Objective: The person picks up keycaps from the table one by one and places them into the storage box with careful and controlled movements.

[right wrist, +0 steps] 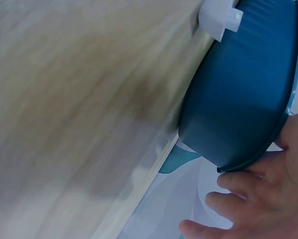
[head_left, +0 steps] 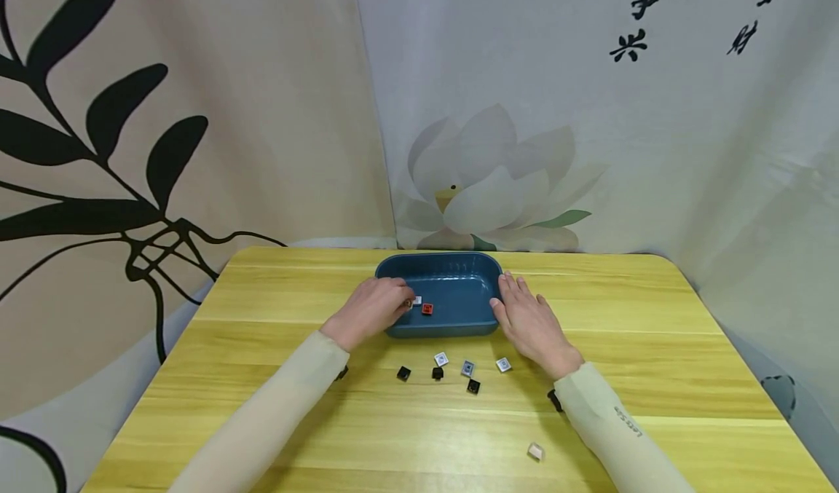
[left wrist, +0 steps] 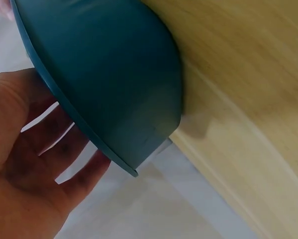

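My left hand (head_left: 376,305) reaches over the left rim of a dark blue rectangular tray (head_left: 452,329), its fingers bent down inside. At its fingertips lies a small brownish piece, partly covered; I cannot tell whether they pinch it. A white keyboard switch (head_left: 417,301) and a red switch (head_left: 427,309) lie beside it on the tray floor. In the left wrist view the tray wall (left wrist: 109,84) hides the fingertips. Against the tray's right end rests my right hand (head_left: 529,324), fingers extended along the rim and thumb at the edge.
In front of the tray several loose switches lie on the wooden table (head_left: 295,420), among them a black one (head_left: 403,373), a grey one (head_left: 467,368) and a white one (head_left: 503,365). Another white one (head_left: 535,451) sits nearer the front. A printed curtain (head_left: 295,114) hangs behind.
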### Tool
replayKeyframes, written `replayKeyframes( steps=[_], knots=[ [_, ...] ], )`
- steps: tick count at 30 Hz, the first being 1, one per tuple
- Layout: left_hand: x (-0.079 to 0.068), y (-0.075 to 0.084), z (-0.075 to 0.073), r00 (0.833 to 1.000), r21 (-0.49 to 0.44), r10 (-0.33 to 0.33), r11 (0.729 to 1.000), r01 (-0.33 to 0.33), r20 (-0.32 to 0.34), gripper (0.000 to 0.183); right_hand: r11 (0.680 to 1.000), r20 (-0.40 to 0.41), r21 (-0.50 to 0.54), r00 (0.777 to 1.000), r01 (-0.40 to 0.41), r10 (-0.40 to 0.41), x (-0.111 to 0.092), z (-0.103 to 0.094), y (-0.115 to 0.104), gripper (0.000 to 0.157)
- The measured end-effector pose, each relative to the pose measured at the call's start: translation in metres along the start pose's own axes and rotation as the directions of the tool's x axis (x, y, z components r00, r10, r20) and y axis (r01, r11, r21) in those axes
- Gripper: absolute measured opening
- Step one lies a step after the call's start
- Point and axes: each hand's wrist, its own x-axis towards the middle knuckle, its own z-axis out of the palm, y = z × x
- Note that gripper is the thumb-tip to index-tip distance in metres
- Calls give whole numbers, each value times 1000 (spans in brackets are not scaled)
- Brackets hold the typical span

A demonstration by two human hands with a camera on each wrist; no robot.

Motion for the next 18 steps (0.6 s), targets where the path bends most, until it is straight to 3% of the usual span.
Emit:
replayKeyframes(
  steps=[5,11,18],
  knots=[
    [10,-1,3,999,-5,9,1000,-8,37,6,1000,4,-5,1000,-3,3,1,0,0,64],
    [18,0,7,993,12,-22,1000,21,113,8,1000,8,-2,1000,-8,8,2,0,1,65],
    [25,2,14,987,6,-53,999,53,154,13,1000,7,-2,1000,-9,9,1,-1,0,65]
  ],
)
